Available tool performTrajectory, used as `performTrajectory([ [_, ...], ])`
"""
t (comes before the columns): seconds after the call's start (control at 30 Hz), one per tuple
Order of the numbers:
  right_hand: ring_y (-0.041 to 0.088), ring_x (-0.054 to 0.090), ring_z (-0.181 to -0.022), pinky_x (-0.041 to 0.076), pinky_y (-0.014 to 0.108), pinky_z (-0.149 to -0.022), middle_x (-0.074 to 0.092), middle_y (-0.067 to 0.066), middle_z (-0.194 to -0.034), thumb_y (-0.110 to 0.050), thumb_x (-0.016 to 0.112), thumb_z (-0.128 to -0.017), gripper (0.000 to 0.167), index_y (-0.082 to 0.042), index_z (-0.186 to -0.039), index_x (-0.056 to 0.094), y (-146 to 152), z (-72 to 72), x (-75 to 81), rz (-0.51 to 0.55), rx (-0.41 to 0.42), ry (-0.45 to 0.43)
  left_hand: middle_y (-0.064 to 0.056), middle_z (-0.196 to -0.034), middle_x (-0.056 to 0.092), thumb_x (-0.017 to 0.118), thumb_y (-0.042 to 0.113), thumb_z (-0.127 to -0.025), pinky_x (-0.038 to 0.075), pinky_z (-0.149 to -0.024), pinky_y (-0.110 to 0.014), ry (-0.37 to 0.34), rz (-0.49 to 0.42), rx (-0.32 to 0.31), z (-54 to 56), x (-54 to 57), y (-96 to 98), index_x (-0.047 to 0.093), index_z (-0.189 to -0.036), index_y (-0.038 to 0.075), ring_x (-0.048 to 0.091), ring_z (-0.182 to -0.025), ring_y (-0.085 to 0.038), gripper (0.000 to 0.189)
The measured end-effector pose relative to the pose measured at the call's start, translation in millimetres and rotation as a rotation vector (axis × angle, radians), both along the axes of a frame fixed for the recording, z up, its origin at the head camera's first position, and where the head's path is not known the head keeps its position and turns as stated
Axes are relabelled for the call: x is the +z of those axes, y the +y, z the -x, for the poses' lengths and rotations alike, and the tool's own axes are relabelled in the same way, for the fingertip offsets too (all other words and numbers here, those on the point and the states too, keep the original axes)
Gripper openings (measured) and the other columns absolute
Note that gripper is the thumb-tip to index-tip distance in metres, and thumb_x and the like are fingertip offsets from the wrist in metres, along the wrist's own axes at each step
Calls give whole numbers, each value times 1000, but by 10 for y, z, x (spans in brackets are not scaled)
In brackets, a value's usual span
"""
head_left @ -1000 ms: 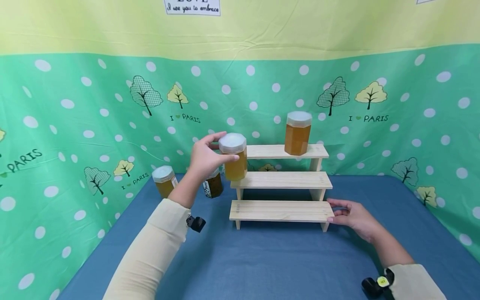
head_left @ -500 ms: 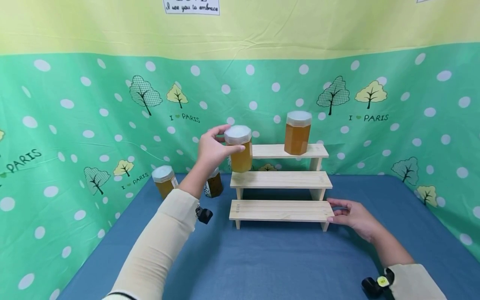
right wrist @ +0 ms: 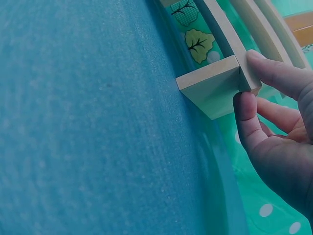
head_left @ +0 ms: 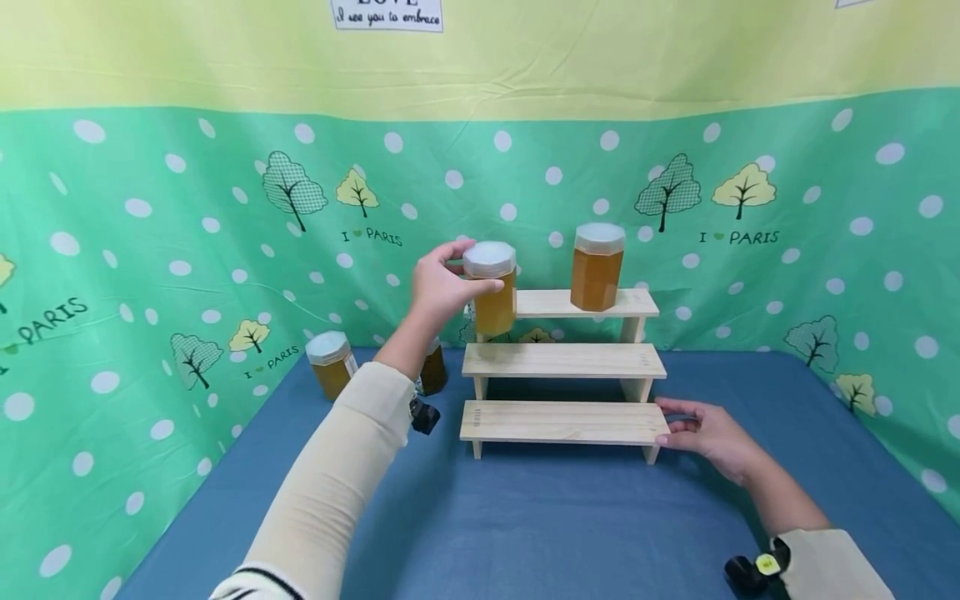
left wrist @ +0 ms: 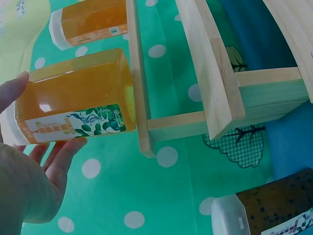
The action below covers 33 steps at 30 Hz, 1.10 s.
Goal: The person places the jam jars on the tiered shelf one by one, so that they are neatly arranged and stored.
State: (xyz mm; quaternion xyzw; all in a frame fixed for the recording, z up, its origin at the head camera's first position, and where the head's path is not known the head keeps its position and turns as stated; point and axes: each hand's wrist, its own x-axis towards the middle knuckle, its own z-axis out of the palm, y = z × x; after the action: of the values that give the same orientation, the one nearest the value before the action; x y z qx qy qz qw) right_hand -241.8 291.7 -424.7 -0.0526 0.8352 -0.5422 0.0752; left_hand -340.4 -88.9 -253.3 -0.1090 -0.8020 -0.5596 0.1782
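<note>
My left hand (head_left: 442, 283) grips a jar of amber honey (head_left: 495, 308) with a white lid, thumb and fingers around its upper part. The jar is upright at the left end of the top step of a three-step wooden display rack (head_left: 562, 358). In the left wrist view, its base is right at that step's edge, and its leafy label (left wrist: 98, 122) shows. At the right end of the bottom step, my right hand (head_left: 708, 437) pinches the board between thumb and fingers, seen closely in the right wrist view. A second honey jar (head_left: 597, 271) stands on the top step's right side.
Left of the rack, a honey jar (head_left: 330, 367) stands on the blue cloth (head_left: 555, 525). A dark jar with specks (left wrist: 274, 205) is beside the rack, partly hidden by my left arm in the head view. A green dotted curtain (head_left: 187, 275) hangs close behind.
My left hand has lifted the honey jar from middle-step height and carried it rightward to the top step. My right hand has stayed on the bottom step's end.
</note>
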Motion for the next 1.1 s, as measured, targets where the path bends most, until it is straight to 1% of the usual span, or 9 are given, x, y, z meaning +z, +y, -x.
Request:
performTrajectory([
  [0.1, 23, 58, -89, 53, 28, -74, 60, 20, -115, -16, 79, -84, 78, 11, -144, 37, 6, 6, -5, 2, -4, 0, 1, -127, 60, 92, 27, -66, 55, -81, -35, 3, -4, 7, 37, -5, 51, 63, -131, 19, 61, -102, -18, 71],
  [0.3, 23, 58, -89, 53, 28, -75, 59, 20, -114, -18, 80, -82, 80, 10, -144, 37, 12, 18, -15, -1, -11, -5, -1, -128, 60, 91, 26, -68, 54, -84, -33, 8, -1, -6, 99, -8, 126, 61, -132, 18, 61, -104, -18, 71],
  [0.43, 22, 59, -90, 53, 28, -75, 60, 20, -115, -17, 79, -83, 79, 11, -144, 37, 6, 16, -23, 5, -6, -2, -1, -129, 59, 90, 26, -70, 54, -85, -32, 5, -8, 5, 142, -18, 157, 61, -132, 19, 61, -105, -18, 69],
  [0.63, 21, 59, -90, 53, 28, -75, 58, 21, -118, -13, 77, -84, 76, 12, -144, 36, 8, 1, -14, 14, -1, 4, 1, -133, 57, 89, 26, -72, 53, -88, -32, 11, -44, -2, 236, -43, 190, 61, -133, 19, 60, -111, -19, 67],
  [0.8, 21, 60, -90, 54, 27, -75, 58, 21, -119, -13, 77, -85, 77, 12, -144, 35, 14, -1, -15, 16, 4, 2, 0, -133, 57, 88, 22, -74, 53, -88, -32, 24, -93, -13, 309, -59, 206, 60, -133, 17, 57, -116, -19, 65],
  [0.9, 20, 60, -90, 54, 28, -75, 58, 21, -119, -13, 77, -85, 77, 12, -144, 35, 16, 6, -24, 18, 8, -1, -1, -132, 57, 87, 20, -75, 53, -88, -32, 21, -110, -27, 340, -63, 201, 60, -134, 16, 57, -116, -19, 65],
  [1.1, 19, 60, -89, 53, 28, -75, 59, 21, -117, -13, 77, -85, 77, 12, -144, 35, 18, 13, -26, 17, 10, 4, -1, -136, 55, 85, 17, -77, 52, -92, -34, 19, -113, -88, 376, -50, 159, 57, -136, 14, 56, -120, -20, 65],
])
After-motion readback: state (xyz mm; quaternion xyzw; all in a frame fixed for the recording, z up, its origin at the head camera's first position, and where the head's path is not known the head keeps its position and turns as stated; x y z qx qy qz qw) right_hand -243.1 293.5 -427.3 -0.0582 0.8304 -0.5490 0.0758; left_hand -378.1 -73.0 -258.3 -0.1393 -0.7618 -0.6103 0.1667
